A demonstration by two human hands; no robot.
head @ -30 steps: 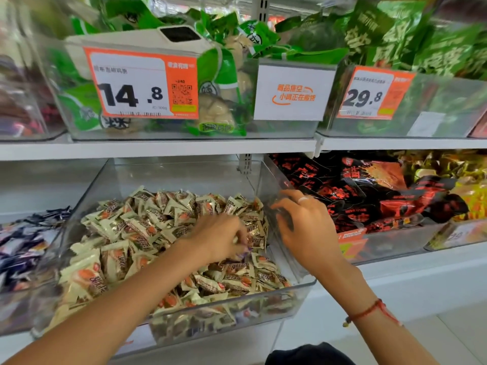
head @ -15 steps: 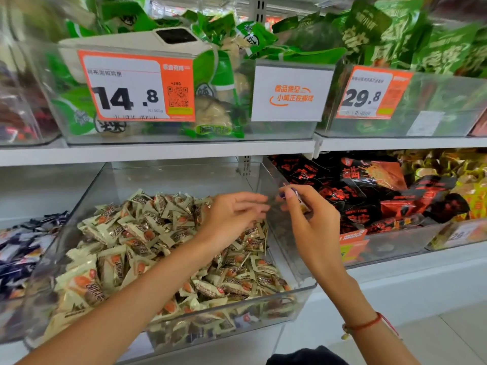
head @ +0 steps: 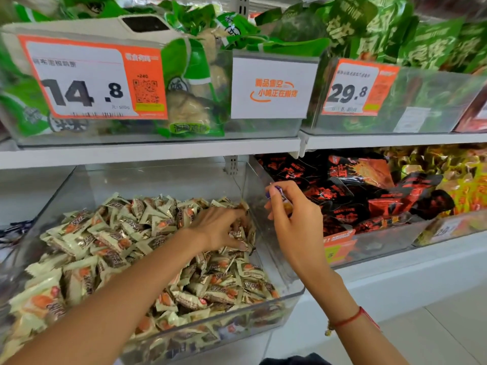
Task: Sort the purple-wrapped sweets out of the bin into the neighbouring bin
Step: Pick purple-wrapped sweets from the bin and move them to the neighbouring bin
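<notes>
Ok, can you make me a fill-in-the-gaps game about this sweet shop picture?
1. The right hand pinches a sweet in a ____ wrapper.
2. The left hand digs into the clear bin of ____-coloured sweets.
3. The big price tag reads ____.
4. A ____ string bracelet circles the right wrist.

Missing words: purple; cream; 14.8; red

A purple-wrapped sweet (head: 275, 192), small with a glossy wrapper, sits just right of frame centre, pinched in the fingertips of the right hand (head: 295, 222) above the right wall of the clear plastic bin (head: 163, 180). That bin fills the lower left, heaped with cream-wrapped sweets (head: 126, 241). The neighbouring bin (head: 15, 233) shows at the left edge, holding dark purple wrappers.
</notes>
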